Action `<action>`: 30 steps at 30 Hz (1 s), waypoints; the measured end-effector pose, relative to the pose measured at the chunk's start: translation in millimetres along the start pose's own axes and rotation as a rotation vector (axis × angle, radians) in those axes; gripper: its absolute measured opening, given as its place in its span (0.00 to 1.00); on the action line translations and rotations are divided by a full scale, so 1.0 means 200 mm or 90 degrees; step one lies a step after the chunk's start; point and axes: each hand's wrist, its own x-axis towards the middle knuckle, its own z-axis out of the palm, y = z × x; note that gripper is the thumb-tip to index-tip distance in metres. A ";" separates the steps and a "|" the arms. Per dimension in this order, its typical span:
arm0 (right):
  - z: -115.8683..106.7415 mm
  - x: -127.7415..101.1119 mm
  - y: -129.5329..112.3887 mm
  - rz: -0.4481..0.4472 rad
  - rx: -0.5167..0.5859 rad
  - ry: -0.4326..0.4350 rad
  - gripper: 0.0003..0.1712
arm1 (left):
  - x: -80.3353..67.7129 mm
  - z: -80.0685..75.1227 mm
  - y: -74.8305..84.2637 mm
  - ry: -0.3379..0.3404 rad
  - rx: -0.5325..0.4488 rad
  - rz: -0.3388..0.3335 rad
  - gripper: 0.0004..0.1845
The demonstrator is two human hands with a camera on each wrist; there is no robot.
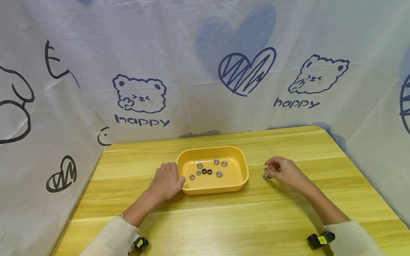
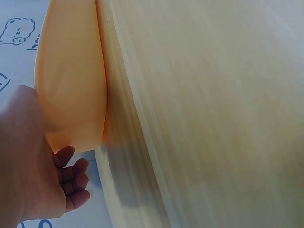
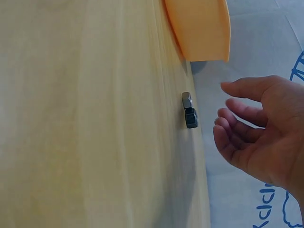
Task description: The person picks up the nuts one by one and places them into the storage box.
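A: Where were your hands just then?

B: You had your left hand [image 1: 166, 180] resting against the near-left corner of the tray [image 1: 237, 185], fingers relaxed, gripping nothing. Your right hand [image 1: 283, 170] hovered over two nuts [image 3: 189, 110] on the desk [image 1: 224, 220], fingers loosely bent and apart from them, holding nothing.

A: And the nuts?

B: They lay touching each other just under your right fingertips [image 3: 227, 124], to the right of the tray, well away from your left hand. More nuts [image 1: 208, 170] already sat inside the tray.

A: How would they handle?

B: I'd judge them small, hard, light steel, smooth enough to slip or roll. You would have done best pinching one across its flat sides between thumb and forefinger.
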 end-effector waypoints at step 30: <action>0.06 -0.05 0.08 0.138 0.003 -0.041 0.21 | 0.00 0.00 -0.01 0.001 -0.004 -0.005 0.15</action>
